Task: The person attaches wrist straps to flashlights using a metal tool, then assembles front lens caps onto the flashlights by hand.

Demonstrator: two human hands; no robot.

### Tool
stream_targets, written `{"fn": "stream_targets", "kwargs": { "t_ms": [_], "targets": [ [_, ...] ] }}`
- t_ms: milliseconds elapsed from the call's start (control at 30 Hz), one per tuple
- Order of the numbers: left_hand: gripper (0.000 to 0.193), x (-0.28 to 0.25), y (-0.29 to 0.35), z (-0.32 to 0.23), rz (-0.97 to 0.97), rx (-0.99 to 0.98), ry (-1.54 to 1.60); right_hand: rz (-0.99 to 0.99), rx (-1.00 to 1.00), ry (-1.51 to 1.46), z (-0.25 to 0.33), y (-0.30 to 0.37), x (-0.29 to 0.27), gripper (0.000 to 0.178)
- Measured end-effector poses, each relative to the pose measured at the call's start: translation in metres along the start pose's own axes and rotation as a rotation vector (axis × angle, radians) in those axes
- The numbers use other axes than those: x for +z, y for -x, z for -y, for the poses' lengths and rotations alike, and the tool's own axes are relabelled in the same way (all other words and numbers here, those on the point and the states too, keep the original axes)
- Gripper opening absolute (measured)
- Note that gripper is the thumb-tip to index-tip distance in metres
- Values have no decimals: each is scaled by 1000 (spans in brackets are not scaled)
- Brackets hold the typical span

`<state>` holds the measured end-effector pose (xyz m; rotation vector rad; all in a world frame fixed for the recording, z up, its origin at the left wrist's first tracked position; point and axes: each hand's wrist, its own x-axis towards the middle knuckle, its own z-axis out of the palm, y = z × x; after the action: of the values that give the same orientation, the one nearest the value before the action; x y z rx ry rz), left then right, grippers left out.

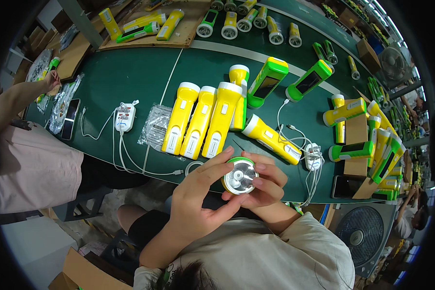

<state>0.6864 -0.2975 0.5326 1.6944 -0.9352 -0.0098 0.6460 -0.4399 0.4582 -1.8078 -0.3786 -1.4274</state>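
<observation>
Between my two hands is a flashlight (240,177), its round silver reflector turned up toward me, with a green edge showing. My left hand (198,195) has its fingers curled round one side of the lamp head. On the other side my right hand (269,182) grips it, fingertips at the reflector's rim. The rest of its body is hidden. A white ring (194,167) lies at the table edge beside my left hand. Several yellow flashlights (198,123) with white heads lie side by side just beyond, and another yellow flashlight (273,139) lies slanted to the right.
Two green flashlights (268,82) stand on their heads farther back. White charging hubs (125,117) (313,157) trail cables on both sides. A cardboard box (355,166) heaped with flashlights is at right, a phone (347,187) beside it. A co-worker's arm (26,94) reaches in at left. A fan (360,234) stands lower right.
</observation>
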Motion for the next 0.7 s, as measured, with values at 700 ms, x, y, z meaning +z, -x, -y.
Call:
{"fn": "stream_targets", "kwargs": {
  "t_ms": [700],
  "targets": [
    [53, 39, 10, 46, -148, 119, 438, -35, 11, 42, 0, 0, 7, 53]
  ]
}}
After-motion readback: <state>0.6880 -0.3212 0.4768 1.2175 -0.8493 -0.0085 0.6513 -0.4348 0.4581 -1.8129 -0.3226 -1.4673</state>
